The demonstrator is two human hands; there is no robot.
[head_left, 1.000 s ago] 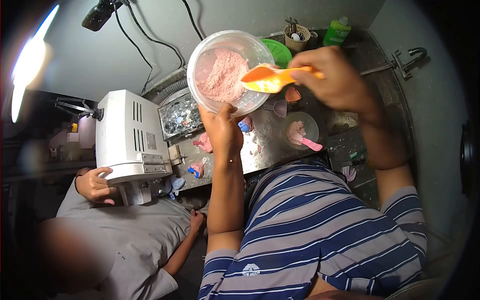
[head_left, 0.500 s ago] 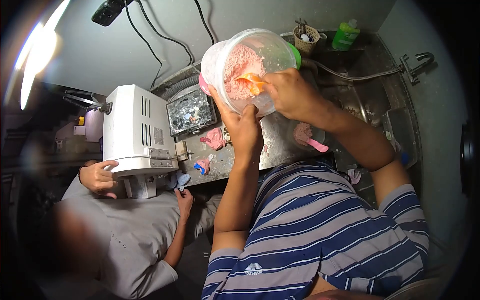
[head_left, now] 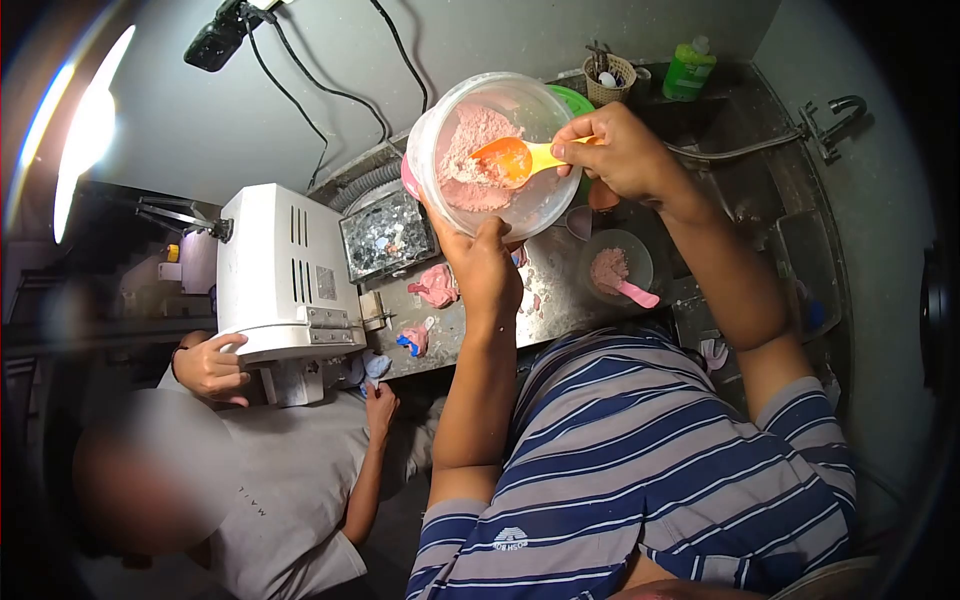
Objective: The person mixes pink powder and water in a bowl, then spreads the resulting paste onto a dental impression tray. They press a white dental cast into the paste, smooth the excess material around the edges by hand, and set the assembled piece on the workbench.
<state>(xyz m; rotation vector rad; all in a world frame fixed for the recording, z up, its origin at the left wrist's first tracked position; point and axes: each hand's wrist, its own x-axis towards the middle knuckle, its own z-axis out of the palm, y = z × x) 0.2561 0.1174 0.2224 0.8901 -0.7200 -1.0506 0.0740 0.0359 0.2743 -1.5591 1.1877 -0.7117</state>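
Left hand [head_left: 484, 262]: clamped on a translucent round plastic tub [head_left: 548, 112]. Thumb lies against the near side by the rim; the other fingers are mostly hidden behind the wall, so their spread cannot be told. Tub is held up above the grey metal worktop [head_left: 555, 268], tilted, mouth toward the head camera. Contents: loose pale-pink powder [head_left: 482, 128], heaped toward the tub's left side, with bare wall showing at right.

Right hand [head_left: 622, 150]: thumb and fingers together, pinched on the handle of an orange-and-yellow plastic scoop [head_left: 512, 160]. Handle crosses the tub's right rim; the scoop's bowl sits within the mouth, at the powder heap, tip pointing left, some powder showing in it. How deep its underside goes cannot be told.

On the worktop, right of the tub: a shallow round translucent dish [head_left: 641, 262] with pink material in it and a bright-pink handle [head_left: 638, 294] across its rim. Left of the left forearm: a crumpled pink lump [head_left: 435, 286] and, nearer the worktop's edge, a pink-and-blue piece [head_left: 414, 340].

Far left: a co-worker's hand [head_left: 213, 370] rests on the lower edge of a white box-shaped machine [head_left: 285, 270].
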